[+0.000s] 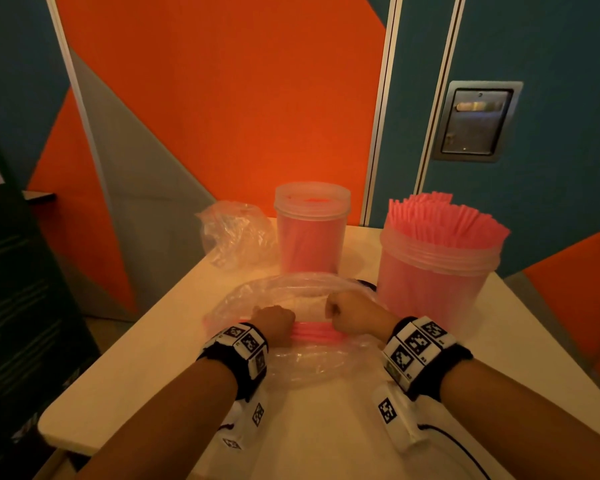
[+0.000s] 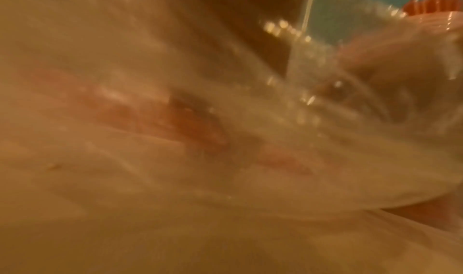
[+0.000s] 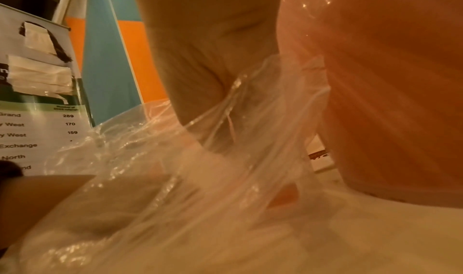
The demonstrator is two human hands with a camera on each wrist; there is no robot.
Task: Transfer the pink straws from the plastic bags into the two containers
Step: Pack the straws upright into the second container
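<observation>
Both hands are down on the counter (image 1: 174, 393) near its middle, working a clear plastic bag (image 1: 305, 358) that lies flat and crumpled there. The left hand (image 1: 274, 323) and the right hand (image 1: 354, 315) sit side by side, each clenched into a fist around a small bundle of pink straws (image 1: 314, 333) lying crosswise between them. The film lies over and around the bundle, so the hold seems to go through the plastic, though I cannot tell for certain. In the right wrist view, stretched folds of the bag (image 3: 225, 159) run up to the curled fingers (image 3: 208, 64); the left wrist view is a blur of film and pink.

Toward the far edge stand the 2 containers. The smaller clear tub (image 1: 311, 230) is nearer the middle of that edge, upright, with pink showing through its wall. The larger tub (image 1: 437, 282) stands toward the right edge, packed with upright straws (image 1: 444, 220) whose tips fan out above its rim. It stands close behind the right hand, with the bag reaching almost to its base.

A second bag (image 1: 236, 233), crumpled, sits at the far left corner, just beside the smaller tub.

Behind the counter the wall is orange, grey and blue panels, with a metal plate (image 1: 475, 123) set into the blue part.
</observation>
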